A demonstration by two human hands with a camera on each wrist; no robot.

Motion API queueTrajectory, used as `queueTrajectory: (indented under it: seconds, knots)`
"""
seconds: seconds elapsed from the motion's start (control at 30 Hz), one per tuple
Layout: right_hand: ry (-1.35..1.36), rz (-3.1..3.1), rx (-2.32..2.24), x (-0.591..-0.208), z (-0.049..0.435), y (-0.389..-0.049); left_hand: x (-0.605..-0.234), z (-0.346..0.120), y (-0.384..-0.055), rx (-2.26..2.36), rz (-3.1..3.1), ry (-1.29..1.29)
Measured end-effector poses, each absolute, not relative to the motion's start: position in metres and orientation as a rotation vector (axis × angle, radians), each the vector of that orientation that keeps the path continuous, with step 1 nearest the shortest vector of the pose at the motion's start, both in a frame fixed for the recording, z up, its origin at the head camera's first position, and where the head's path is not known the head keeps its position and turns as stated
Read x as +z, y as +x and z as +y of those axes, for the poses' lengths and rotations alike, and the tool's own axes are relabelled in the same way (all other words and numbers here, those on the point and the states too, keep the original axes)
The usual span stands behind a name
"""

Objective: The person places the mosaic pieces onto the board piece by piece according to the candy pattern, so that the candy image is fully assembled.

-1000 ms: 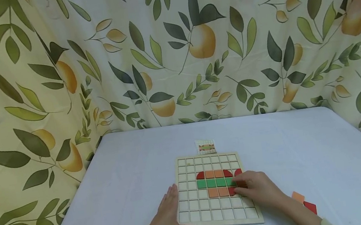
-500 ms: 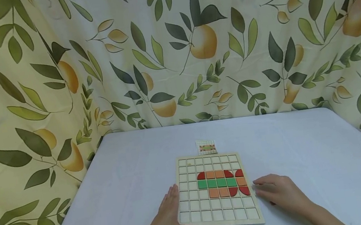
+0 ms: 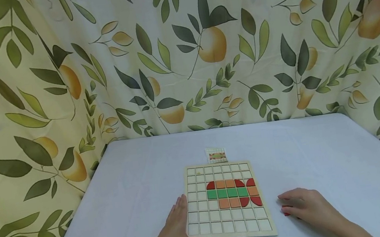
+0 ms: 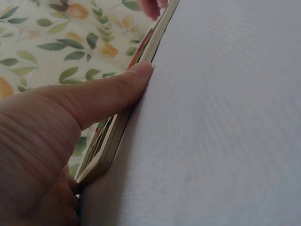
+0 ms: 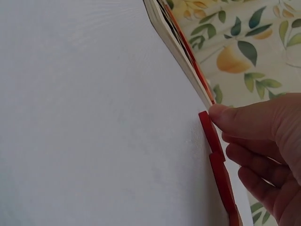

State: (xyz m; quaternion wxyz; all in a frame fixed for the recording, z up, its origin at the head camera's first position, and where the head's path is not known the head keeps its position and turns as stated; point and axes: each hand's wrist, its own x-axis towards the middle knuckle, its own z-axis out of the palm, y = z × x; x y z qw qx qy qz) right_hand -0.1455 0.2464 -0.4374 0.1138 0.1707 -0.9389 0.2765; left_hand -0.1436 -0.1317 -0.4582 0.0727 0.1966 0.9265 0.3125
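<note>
A square wooden grid board [image 3: 206, 227] lies on the table with red, orange and green pieces in its cells, among them a green row [image 3: 227, 193]. My left hand [image 3: 170, 231] rests at the board's lower left corner, fingers straight along the left side. Its thumb [image 4: 115, 94] lies along the front edge. To the right of the board, my right hand [image 3: 311, 206] is low over the table with loosely bent fingers. In the right wrist view its thumb tip touches a red piece [image 5: 211, 134]; a firm pinch is not visible. More red pieces [image 5: 222, 183] lie alongside.
A small card [image 3: 217, 155] printed with a coloured grid pattern lies just behind the board. White cloth covers the table [image 3: 129, 174]. A fruit-and-leaf patterned curtain [image 3: 181, 55] hangs behind and at the sides.
My right hand has left the board's right edge and moved right and toward me, down to the loose pieces. An orange and a red piece at the board's right side are uncovered. My left hand stays.
</note>
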Motion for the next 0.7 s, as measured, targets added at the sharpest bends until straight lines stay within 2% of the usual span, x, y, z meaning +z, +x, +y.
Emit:
queueTrajectory:
  seconds: [0.37,0.7]
  knots:
    - [0.795,-2.740,1.031,-0.439,0.261,-0.145,-0.461,-0.132,-0.144,0.927,2.785,0.578]
    - [0.650,-2.840,0.990,-0.438,0.255,-0.148,-0.459,-0.132,-0.144,0.926,2.786,0.572]
